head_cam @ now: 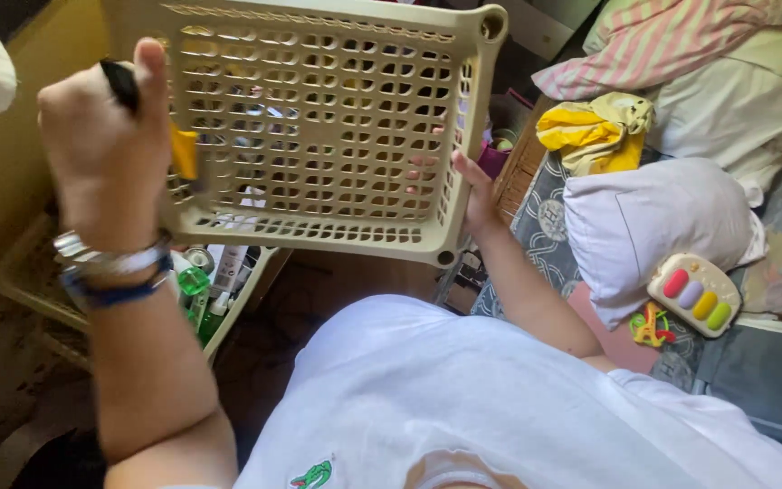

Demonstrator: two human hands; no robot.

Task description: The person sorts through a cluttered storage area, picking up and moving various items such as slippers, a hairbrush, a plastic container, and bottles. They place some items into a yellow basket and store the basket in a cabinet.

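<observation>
A beige plastic basket [319,118] with a grid of holes is held up and tilted in front of me, its bottom facing me. My left hand [106,154] is closed around a tool with a black handle [121,83] and a yellow part [184,152], and it presses against the basket's left edge. My right hand [474,195] grips the basket's right wall, and its fingers show through the holes. I wear bracelets on my left wrist.
Below the basket a second beige tray [237,308] holds bottles, one of them green [194,282]. To the right lie a white pillow [653,217], a yellow cloth [595,131], a striped blanket [662,41] and a toy with coloured buttons [694,292].
</observation>
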